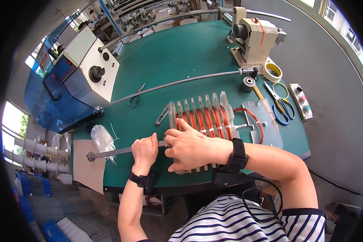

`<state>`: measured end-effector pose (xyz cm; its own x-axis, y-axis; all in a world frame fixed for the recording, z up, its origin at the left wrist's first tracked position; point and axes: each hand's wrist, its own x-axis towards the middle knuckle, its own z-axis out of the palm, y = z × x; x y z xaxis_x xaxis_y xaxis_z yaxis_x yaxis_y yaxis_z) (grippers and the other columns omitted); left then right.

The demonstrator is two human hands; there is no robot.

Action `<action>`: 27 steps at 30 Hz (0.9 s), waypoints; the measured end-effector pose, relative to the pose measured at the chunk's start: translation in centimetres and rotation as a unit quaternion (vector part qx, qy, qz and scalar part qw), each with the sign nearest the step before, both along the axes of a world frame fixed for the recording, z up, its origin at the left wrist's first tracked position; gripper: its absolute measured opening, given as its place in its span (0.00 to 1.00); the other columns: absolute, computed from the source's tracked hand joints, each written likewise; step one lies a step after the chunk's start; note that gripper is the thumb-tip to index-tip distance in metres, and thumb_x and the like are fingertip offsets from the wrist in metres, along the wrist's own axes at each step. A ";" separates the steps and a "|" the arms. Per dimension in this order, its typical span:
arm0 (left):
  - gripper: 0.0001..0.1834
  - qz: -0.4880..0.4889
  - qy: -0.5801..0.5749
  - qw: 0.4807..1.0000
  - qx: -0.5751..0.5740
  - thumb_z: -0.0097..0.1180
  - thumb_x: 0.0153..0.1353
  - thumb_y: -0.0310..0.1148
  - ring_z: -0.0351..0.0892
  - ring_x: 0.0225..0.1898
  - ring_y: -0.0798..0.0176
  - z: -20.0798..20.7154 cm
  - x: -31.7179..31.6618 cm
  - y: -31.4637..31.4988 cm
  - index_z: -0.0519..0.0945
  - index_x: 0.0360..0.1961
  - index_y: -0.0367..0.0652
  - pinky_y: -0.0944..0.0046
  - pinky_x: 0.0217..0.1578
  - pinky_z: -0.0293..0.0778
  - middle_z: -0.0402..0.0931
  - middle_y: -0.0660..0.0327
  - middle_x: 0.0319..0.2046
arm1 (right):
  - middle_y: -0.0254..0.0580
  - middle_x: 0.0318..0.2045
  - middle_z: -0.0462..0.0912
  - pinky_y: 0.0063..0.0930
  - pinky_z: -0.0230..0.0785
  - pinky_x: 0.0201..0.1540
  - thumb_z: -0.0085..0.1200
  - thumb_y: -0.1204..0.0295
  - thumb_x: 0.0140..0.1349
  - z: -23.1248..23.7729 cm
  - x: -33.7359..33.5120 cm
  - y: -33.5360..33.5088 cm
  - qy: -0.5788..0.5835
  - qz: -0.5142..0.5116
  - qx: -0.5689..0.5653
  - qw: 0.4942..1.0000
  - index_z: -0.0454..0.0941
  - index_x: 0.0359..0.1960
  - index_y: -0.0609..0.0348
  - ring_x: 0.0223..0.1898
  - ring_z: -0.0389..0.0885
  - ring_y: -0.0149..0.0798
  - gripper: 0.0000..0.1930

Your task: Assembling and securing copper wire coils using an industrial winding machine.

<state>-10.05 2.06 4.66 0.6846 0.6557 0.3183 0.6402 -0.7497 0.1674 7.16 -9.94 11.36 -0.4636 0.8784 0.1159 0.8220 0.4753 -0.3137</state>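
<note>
Ideally hold the steel bar (116,152), clenched in left hand (144,151), straight; right hand (191,149), grip unclear, bracing coil former (208,120).

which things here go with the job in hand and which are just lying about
Likely with the job:
metal bar, gripped by the left hand
red wire coils in a clear frame, the right hand over their near left part

Apparently just lying about:
pliers
scissors
tape roll

Bar (119,153) left of coils (208,119), end perhaps under right hand (191,146).
</note>
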 end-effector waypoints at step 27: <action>0.08 -0.339 0.113 0.932 -0.058 0.56 0.58 0.34 0.71 0.45 0.52 8.3 15.3 -11.8 0.77 0.37 0.44 0.54 0.42 0.72 0.71 0.57 0.38 | 0.49 0.40 0.82 0.26 0.75 0.38 0.42 0.87 0.51 -5.5 12.5 -17.4 0.687 -0.432 0.103 0.576 0.73 0.52 0.66 0.40 0.82 0.37 0.24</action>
